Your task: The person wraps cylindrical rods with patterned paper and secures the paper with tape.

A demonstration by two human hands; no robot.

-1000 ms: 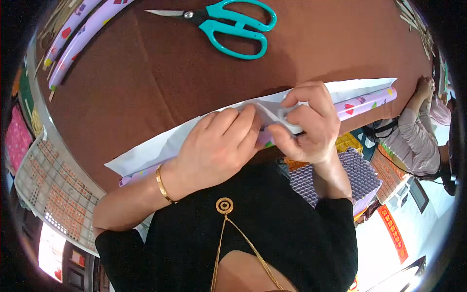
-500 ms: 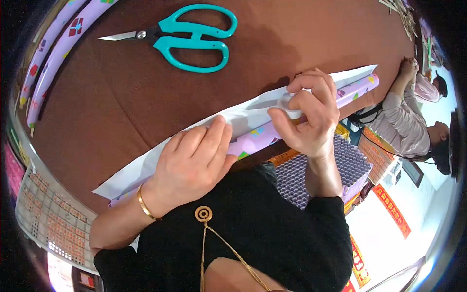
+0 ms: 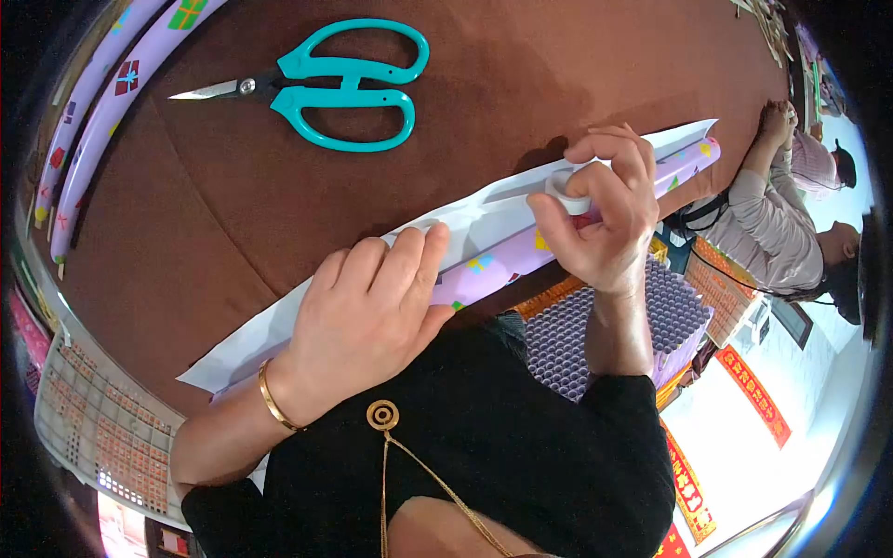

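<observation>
A long tube of lilac wrapping paper [image 3: 507,263] with a colourful gift print lies slantwise along the table edge, its white inner flap [image 3: 465,216] turned up along the far side. My left hand [image 3: 367,302] rests on the flap and tube, fingers stretched out and the thumb low on the printed side. Over the right part of the tube, my right hand [image 3: 616,219] is curled around a small roll of tape [image 3: 562,189]. Whether a strip of tape is pulled out cannot be made out. Beyond the hands lie teal-handled scissors [image 3: 351,84], blades pointing left.
Two finished-looking lilac rolls [image 3: 93,158] lie at the left edge of the brown-covered table [image 3: 214,223]. Thin sticks [image 3: 765,28] lie at the far right. A plastic basket [image 3: 102,418] stands lower left, a stack of purple tubes [image 3: 614,325] below right. Another person [image 3: 777,219] sits at right.
My right hand with the tape roll has shifted slightly right along the tube. My left hand stays nearly in place, and more printed paper shows between the hands. The whole view has shifted slightly.
</observation>
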